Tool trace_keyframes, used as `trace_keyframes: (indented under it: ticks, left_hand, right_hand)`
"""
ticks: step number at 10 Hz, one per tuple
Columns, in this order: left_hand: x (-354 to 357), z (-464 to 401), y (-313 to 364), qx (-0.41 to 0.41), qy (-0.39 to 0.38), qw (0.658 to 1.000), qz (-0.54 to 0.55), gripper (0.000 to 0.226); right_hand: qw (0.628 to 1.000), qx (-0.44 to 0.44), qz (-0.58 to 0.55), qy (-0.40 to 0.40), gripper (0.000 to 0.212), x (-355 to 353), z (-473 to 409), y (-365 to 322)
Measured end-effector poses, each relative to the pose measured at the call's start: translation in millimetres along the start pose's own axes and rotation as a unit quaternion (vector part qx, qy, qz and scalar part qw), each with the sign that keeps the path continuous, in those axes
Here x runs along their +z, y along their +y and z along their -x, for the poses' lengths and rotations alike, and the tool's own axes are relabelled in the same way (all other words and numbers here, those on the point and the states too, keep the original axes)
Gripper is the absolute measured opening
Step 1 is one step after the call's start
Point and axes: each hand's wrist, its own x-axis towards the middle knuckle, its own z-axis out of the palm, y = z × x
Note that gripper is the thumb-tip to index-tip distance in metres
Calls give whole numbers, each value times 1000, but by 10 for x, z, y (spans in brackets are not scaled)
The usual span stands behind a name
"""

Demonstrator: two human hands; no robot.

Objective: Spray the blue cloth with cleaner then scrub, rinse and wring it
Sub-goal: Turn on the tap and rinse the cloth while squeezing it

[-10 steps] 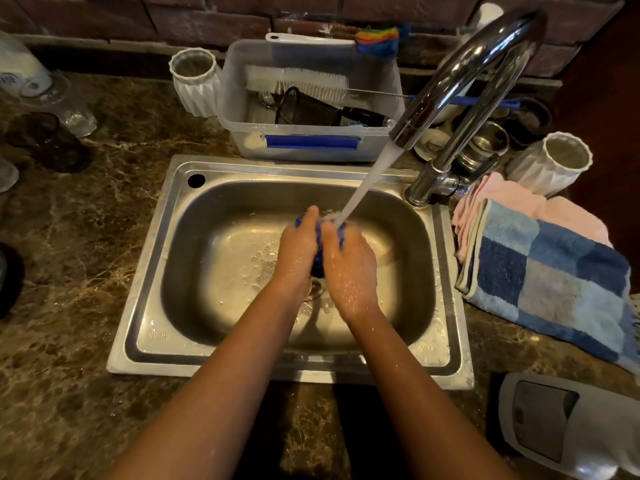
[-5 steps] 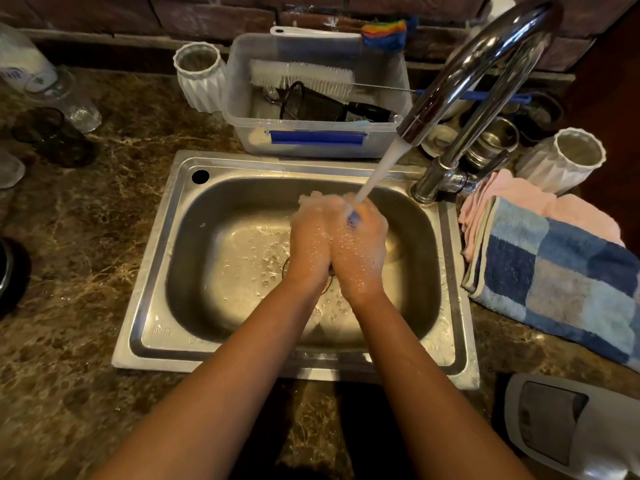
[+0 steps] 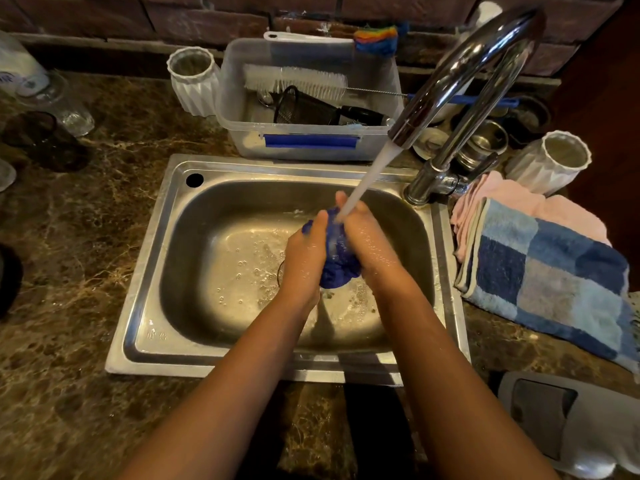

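Observation:
The wet blue cloth (image 3: 337, 263) is bunched between both hands over the middle of the steel sink (image 3: 145, 306). My left hand (image 3: 304, 252) grips its left side, and my right hand (image 3: 372, 245) grips its right side. A stream of water (image 3: 367, 181) runs from the chrome faucet (image 3: 460, 71) and lands on the top of the cloth between my fingertips. A lower fold of the cloth hangs out below my palms. Most of the cloth is hidden by the hands.
A clear plastic bin (image 3: 311, 98) with a brush stands behind the sink. White ribbed cups (image 3: 194, 79) (image 3: 550, 161) flank it. A blue checked towel (image 3: 547, 271) and a pink cloth (image 3: 512, 206) lie to the right. Glasses (image 3: 59, 102) stand at far left. A grey device (image 3: 571, 420) lies at the front right.
My hands, pressed together around the cloth half a second ago, have parted and lowered, so more blue cloth shows between and below them. Water keeps running.

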Motion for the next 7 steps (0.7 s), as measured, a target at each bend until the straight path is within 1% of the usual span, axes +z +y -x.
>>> trace_keyframes:
  ticks: [1, 2, 3, 4, 5, 6, 7]
  left_hand:
    - [-15, 23, 68, -88, -26, 991, 98, 21]
    - [-20, -1, 99, -123, -80, 971, 190, 15]
    - [-50, -23, 89, -129, -74, 969, 197, 12]
    - [-95, -24, 46, -160, -124, 957, 208, 15]
    - [-69, -27, 18, -138, -131, 962, 198, 18]
    - [-57, -34, 38, -105, -135, 975, 145, 24]
    - [-88, -47, 22, -119, -110, 976, 146, 16]
  right_hand:
    - [997, -16, -69, -6, 17, -167, -46, 5]
    - [994, 13, -87, 71, 10, -584, -160, 40]
    - [978, 18, -112, 177, 15, -852, -246, 71]
    - [931, -9, -59, 361, 39, -1223, -422, 28]
    - [920, -60, -46, 383, 47, -1388, -554, -73]
    - [935, -45, -31, 349, 51, -1508, -748, -209]
    - [934, -23, -17, 355, 52, -1569, -823, -192]
